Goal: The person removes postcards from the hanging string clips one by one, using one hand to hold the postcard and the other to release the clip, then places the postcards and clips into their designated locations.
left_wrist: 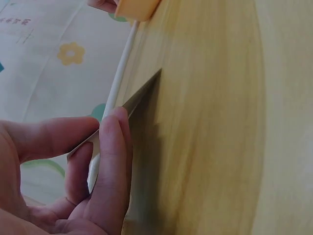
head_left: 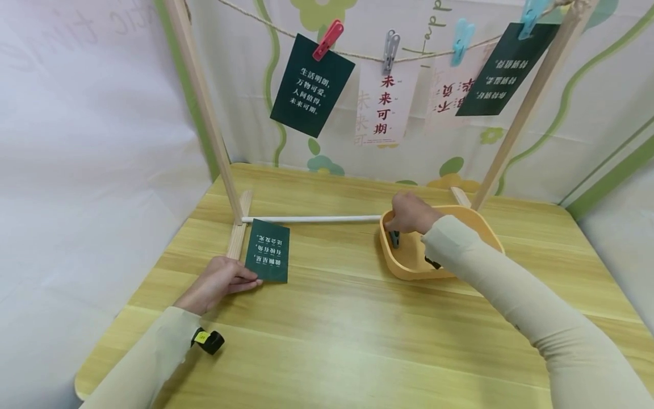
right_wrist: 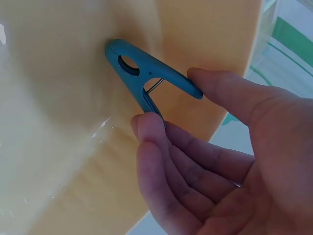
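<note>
In the head view, the left hand (head_left: 225, 281) reaches forward and pinches a dark green card (head_left: 268, 250) at its near corner. The right hand (head_left: 411, 215) dips inside the rim of a yellow bin (head_left: 409, 272), a teal clip (head_left: 395, 239) below its fingers. Tabletop (head_left: 337, 318) spreads between both hands; a white rod (head_left: 317, 218) lies beyond the left fingers.

In the left wrist view, thumb and fingers hold the card edge-on, slanting past the fingertips.

In the right wrist view, thumb and fingertips hold the clip's two handles, its nose beyond them beside the bin's wall.
</note>
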The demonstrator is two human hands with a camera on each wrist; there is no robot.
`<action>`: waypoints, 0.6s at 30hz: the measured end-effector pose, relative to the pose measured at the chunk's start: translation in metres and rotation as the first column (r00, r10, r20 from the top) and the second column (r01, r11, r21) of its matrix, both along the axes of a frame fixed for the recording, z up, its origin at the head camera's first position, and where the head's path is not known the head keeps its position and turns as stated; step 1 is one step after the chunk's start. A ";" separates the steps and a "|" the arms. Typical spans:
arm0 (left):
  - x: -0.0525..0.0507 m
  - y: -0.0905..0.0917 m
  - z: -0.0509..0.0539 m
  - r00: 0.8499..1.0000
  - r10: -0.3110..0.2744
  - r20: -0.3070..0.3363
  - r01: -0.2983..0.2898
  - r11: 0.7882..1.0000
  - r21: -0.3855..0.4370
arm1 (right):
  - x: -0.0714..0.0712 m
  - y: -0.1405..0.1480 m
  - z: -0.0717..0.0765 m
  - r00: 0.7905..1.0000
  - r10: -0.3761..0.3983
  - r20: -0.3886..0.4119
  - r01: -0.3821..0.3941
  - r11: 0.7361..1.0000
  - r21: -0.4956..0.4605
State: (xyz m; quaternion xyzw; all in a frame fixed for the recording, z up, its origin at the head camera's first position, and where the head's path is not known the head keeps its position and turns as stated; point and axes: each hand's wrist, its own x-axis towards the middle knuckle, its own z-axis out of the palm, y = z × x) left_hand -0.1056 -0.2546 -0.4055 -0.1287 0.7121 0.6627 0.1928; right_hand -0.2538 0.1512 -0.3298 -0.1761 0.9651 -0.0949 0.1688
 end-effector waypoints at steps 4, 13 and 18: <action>0.002 0.000 0.002 0.999 -0.028 -0.019 0.026 0.993 -0.111 | -0.001 -0.001 -0.001 1.000 0.002 -0.001 -0.002 1.000 0.008; 0.003 -0.002 0.008 0.963 -0.260 -0.062 0.157 0.739 -0.655 | 0.001 -0.006 -0.004 0.997 -0.030 0.069 0.027 0.999 0.039; 0.007 0.001 0.015 0.954 -0.295 -0.056 0.159 0.656 -0.738 | 0.004 -0.007 -0.007 0.989 -0.066 0.134 0.060 0.997 0.049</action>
